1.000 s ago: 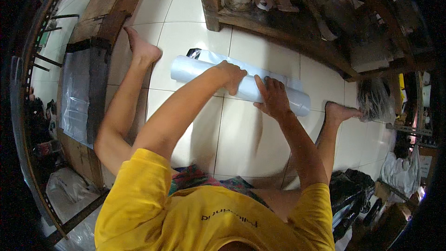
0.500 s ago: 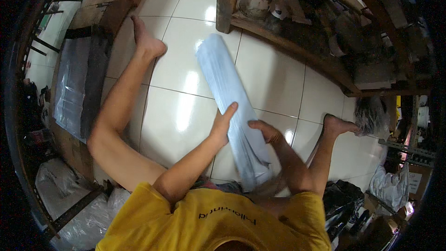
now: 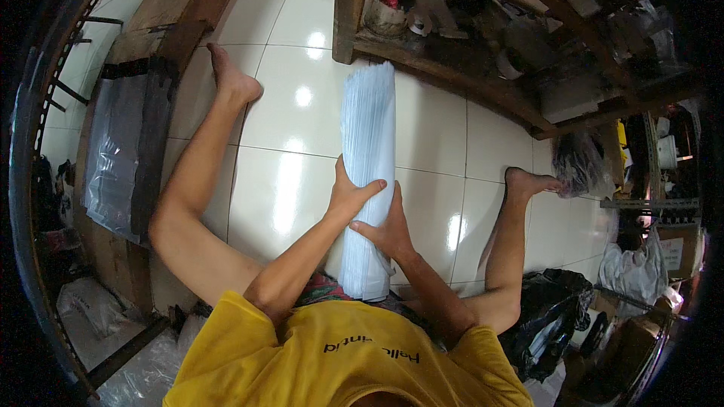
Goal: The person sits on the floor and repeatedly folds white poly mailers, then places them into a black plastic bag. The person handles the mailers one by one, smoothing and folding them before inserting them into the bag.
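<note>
A long, thick bundle of thin pale-blue sheets [image 3: 368,124] points away from me between my legs, its many layered edges showing along the left side. My left hand [image 3: 350,196] grips it from the left at about mid-length, thumb laid across the top. Just nearer to me, my right hand [image 3: 388,232] wraps it from the right, with its thumb on top too. The near end of the bundle reaches my lap. Fingers beneath the bundle are hidden.
Beneath are glossy white floor tiles [image 3: 430,203]. A wooden shelf [image 3: 445,75] with a tub and clutter stands far right. To the left, a stack of clear plastic bags [image 3: 121,154] lies on a wooden board. A black plastic bag [image 3: 554,316] sits near my right leg.
The bundle has swung from a slant to nearly straight ahead, and its layered edges now show fanned at the far end. My right hand has moved left and closed round it.
</note>
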`<control>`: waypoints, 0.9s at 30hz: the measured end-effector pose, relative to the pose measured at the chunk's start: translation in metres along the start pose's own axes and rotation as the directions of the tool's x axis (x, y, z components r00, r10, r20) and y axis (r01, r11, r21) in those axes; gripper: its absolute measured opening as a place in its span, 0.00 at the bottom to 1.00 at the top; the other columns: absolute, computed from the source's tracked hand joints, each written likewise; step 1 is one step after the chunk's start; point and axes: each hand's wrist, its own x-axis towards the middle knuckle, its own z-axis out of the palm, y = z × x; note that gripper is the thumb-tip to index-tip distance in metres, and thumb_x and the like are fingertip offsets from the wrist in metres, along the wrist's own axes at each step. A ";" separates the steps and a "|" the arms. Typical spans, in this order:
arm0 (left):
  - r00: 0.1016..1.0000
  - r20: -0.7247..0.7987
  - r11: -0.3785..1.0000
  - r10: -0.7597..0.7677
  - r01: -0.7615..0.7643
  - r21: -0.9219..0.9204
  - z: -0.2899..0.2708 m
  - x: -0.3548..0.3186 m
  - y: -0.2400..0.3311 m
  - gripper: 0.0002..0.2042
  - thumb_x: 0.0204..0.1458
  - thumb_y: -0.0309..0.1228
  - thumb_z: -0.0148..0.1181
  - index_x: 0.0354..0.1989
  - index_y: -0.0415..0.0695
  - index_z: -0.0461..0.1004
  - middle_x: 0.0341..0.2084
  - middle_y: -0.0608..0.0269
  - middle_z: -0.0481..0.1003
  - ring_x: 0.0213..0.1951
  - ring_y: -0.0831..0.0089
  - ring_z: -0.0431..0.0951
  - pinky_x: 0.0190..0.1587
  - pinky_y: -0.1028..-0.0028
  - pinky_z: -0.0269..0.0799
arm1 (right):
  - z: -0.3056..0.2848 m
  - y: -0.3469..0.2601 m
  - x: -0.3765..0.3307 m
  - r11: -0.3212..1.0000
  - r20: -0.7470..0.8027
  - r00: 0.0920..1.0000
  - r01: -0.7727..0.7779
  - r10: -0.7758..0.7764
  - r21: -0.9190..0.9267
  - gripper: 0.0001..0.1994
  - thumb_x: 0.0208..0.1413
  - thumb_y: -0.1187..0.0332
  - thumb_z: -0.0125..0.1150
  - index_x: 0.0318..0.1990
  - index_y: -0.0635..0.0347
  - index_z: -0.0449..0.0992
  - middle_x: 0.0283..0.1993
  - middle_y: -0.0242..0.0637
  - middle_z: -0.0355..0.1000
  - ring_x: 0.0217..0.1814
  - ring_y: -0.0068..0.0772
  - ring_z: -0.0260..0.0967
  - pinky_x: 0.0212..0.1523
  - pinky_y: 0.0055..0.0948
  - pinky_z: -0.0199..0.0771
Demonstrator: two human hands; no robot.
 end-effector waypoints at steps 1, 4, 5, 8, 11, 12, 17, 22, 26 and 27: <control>0.992 -0.012 0.991 0.128 -0.127 0.028 0.000 -0.003 0.004 0.56 0.42 0.36 0.77 0.72 0.32 0.40 0.62 0.37 0.64 0.63 0.50 0.69 0.63 0.59 0.68 | -0.001 -0.008 -0.004 0.998 -0.033 0.999 0.041 -0.043 -0.048 0.67 0.36 0.59 0.85 0.75 0.72 0.36 0.74 0.61 0.49 0.77 0.56 0.50 0.75 0.48 0.53; 0.894 0.005 0.885 0.448 -0.444 0.138 -0.001 -0.010 0.036 0.55 0.42 0.32 0.76 0.73 0.32 0.41 0.61 0.40 0.65 0.62 0.52 0.69 0.64 0.60 0.67 | -0.011 -0.006 -0.005 0.979 -0.126 0.975 0.168 -0.182 -0.120 0.69 0.34 0.58 0.86 0.75 0.70 0.35 0.75 0.59 0.47 0.78 0.54 0.48 0.76 0.48 0.51; 0.851 0.016 0.836 0.525 -0.519 0.179 -0.002 -0.017 0.052 0.54 0.42 0.31 0.76 0.72 0.32 0.42 0.61 0.42 0.65 0.62 0.54 0.69 0.64 0.60 0.67 | -0.019 -0.017 -0.003 0.978 -0.108 0.972 0.209 -0.208 -0.011 0.69 0.34 0.58 0.86 0.76 0.68 0.36 0.75 0.57 0.49 0.78 0.52 0.49 0.76 0.47 0.51; 0.804 0.018 0.803 0.594 -0.592 -0.069 -0.008 -0.029 0.097 0.50 0.42 0.29 0.76 0.71 0.34 0.46 0.59 0.45 0.66 0.61 0.57 0.71 0.63 0.60 0.68 | -0.036 -0.046 -0.002 0.946 -0.018 0.978 0.204 -0.207 0.253 0.69 0.32 0.58 0.87 0.76 0.65 0.38 0.74 0.53 0.51 0.77 0.47 0.51 0.75 0.45 0.54; 0.774 0.049 0.770 0.631 -0.617 -0.163 -0.009 -0.042 0.128 0.45 0.43 0.28 0.75 0.68 0.35 0.51 0.58 0.47 0.67 0.58 0.59 0.72 0.61 0.61 0.70 | -0.036 -0.016 -0.015 0.964 0.002 0.992 0.121 -0.125 0.237 0.66 0.30 0.57 0.88 0.75 0.63 0.45 0.69 0.51 0.61 0.72 0.47 0.60 0.71 0.44 0.61; 0.776 0.033 0.765 0.630 -0.613 -0.197 -0.009 -0.048 0.137 0.41 0.44 0.29 0.75 0.64 0.36 0.56 0.55 0.48 0.69 0.55 0.62 0.74 0.59 0.62 0.71 | -0.031 0.000 -0.024 0.968 -0.011 0.995 0.099 -0.099 0.229 0.65 0.30 0.56 0.88 0.74 0.63 0.47 0.68 0.51 0.62 0.71 0.47 0.62 0.70 0.45 0.63; 0.808 -0.018 0.762 0.589 -0.563 -0.320 -0.022 -0.066 0.180 0.37 0.45 0.33 0.76 0.61 0.35 0.61 0.49 0.49 0.74 0.48 0.62 0.78 0.54 0.65 0.75 | -0.013 -0.041 -0.069 0.995 -0.189 0.977 0.094 -0.101 -0.045 0.62 0.29 0.54 0.88 0.71 0.65 0.54 0.65 0.54 0.66 0.66 0.50 0.68 0.67 0.46 0.66; 0.891 -0.048 0.819 0.451 -0.435 -0.374 -0.040 -0.056 0.190 0.38 0.49 0.40 0.71 0.63 0.30 0.61 0.49 0.45 0.74 0.48 0.58 0.79 0.53 0.66 0.77 | -0.020 -0.050 -0.099 0.814 -0.266 0.770 0.555 -0.580 -0.170 0.49 0.34 0.57 0.87 0.64 0.59 0.62 0.65 0.57 0.63 0.64 0.55 0.67 0.62 0.51 0.70; 0.964 -0.032 0.765 0.266 -0.231 -0.601 -0.062 -0.043 0.157 0.38 0.53 0.42 0.67 0.65 0.29 0.60 0.51 0.44 0.74 0.51 0.56 0.78 0.57 0.62 0.76 | -0.033 -0.096 -0.130 0.720 -0.158 0.716 0.612 -0.680 -0.328 0.30 0.39 0.62 0.84 0.48 0.59 0.72 0.60 0.52 0.63 0.61 0.57 0.66 0.57 0.51 0.73; 0.978 -0.033 0.735 0.207 -0.178 -0.655 -0.067 -0.046 0.142 0.37 0.53 0.42 0.67 0.65 0.30 0.61 0.52 0.44 0.74 0.52 0.56 0.78 0.58 0.62 0.76 | -0.035 -0.107 -0.138 0.678 -0.087 0.718 0.602 -0.691 -0.421 0.28 0.39 0.63 0.83 0.46 0.59 0.73 0.58 0.51 0.64 0.60 0.57 0.66 0.56 0.50 0.73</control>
